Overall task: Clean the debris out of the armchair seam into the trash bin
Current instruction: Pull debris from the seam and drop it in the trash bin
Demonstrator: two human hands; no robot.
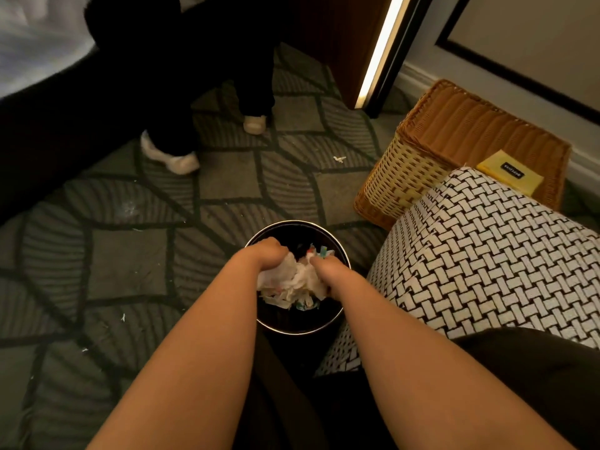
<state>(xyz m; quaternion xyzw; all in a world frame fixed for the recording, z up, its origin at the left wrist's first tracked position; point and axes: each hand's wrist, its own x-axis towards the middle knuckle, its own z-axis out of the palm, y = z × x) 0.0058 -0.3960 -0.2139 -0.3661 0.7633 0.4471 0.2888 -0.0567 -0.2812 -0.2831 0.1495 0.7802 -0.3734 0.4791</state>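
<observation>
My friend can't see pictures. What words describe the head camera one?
The left hand and right hand grip crumpled white paper over a round black trash bin on patterned carpet. A black-and-white woven armchair stands at the right, with a wicker basket beyond it.

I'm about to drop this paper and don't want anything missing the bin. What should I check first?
1. Paper over the bin: ok, it sits within the rim.
2. Grip: ok, left hand and right hand both hold the paper.
3. Room left in the bin: cannot tell, the paper hides its depth.
4. Carpet free of scraps: not ok, a white scrap lies near the basket.
5. Armchair seam cleaned: cannot tell, no seam shows.
</observation>
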